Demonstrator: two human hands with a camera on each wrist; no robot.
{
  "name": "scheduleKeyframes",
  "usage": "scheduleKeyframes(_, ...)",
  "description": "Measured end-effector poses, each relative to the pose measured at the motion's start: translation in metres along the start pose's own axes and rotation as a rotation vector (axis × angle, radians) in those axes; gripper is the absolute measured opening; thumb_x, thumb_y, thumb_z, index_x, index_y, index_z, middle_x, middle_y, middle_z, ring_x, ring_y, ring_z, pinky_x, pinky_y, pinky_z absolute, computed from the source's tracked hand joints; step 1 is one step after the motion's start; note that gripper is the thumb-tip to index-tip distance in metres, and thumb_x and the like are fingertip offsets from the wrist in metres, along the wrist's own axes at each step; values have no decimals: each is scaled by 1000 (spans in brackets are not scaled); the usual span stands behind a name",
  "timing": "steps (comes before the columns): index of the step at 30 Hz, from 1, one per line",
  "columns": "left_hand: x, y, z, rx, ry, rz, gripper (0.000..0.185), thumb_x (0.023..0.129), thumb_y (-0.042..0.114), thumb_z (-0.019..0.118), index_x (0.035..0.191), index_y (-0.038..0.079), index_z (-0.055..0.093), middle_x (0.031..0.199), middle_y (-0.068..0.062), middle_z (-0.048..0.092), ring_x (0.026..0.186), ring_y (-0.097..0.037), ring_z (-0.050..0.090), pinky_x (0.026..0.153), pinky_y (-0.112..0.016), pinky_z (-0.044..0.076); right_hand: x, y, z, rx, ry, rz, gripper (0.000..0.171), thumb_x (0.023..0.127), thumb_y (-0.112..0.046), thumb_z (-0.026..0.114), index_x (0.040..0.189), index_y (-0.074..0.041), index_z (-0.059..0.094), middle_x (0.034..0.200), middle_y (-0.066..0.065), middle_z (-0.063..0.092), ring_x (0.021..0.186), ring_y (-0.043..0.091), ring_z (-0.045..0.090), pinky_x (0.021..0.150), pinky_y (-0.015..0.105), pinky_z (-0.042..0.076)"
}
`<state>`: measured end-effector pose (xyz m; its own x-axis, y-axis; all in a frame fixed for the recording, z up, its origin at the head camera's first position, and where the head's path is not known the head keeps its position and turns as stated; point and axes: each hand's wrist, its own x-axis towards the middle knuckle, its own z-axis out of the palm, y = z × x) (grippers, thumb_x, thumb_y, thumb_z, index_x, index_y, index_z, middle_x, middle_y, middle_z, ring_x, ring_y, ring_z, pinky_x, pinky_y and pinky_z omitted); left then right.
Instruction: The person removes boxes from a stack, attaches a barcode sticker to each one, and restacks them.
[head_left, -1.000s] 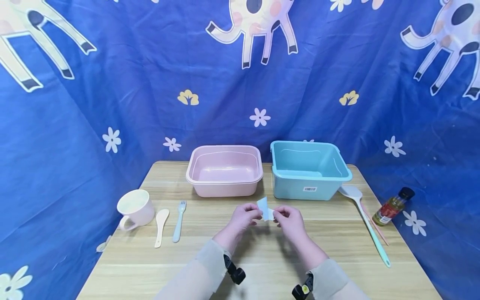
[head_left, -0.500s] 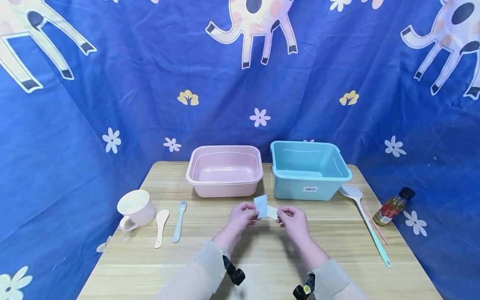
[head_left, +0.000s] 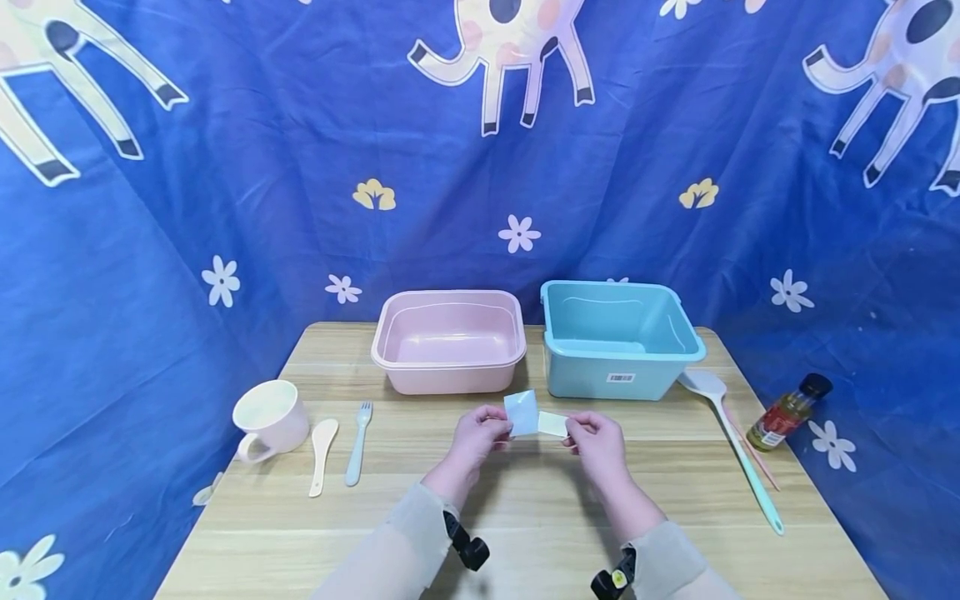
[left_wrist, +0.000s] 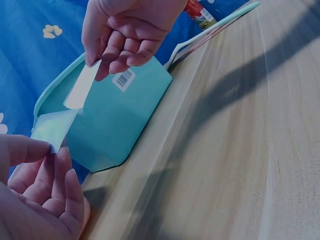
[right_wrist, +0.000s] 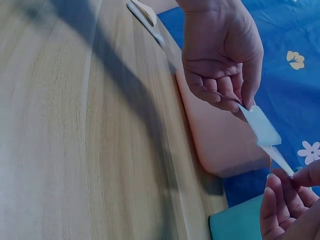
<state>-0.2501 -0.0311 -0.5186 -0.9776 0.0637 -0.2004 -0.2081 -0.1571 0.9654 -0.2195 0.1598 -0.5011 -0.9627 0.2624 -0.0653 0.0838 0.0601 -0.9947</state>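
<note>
Wooden table [head_left: 262, 542], pale sheets [head_left: 522, 412] between fingers [left_wrist: 35, 149]

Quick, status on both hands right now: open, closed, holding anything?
Left hand: closed, pinching the pale blue sheet.
Right hand: closed, pinching the small off-white piece.

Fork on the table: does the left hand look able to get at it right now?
Probably yes, but not with free fingers: the left hand pinches the small blue sheet. Nothing visible stands between that hand and the fork.
</note>
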Motion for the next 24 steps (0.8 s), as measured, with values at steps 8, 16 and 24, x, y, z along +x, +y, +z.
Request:
scheduleKeyframes(8,4,-12,-3,89,-70,-80,9,84,-4,66,93,-4,63,72,-3,63,63,-13,62,57,-23,50,3,-1,-8,7,28,-2,14,92,5,60,101,15,63,81,19,69,61,12,61,60,29,56)
scheduleKeyframes(16,2,-34,-5,227,-143,-196,6,87,-5,64,86,0,62,72,-11,65,56,-12,62,50,-21,49,3,-1,-8,13,29,10,14,92,5,60,102,15,63,80,16,69,62,13,62,59,25,54)
scheduleKeyframes(24,2,-34,-13,302,-99,-216,8,85,-2,63,92,-6,65,79,-17,69,57,-15,63,53,-29,54,2,-1,-9,20,23,14,15,93,4,60,103,14,62,83,18,68,63,12,61,59,25,54)
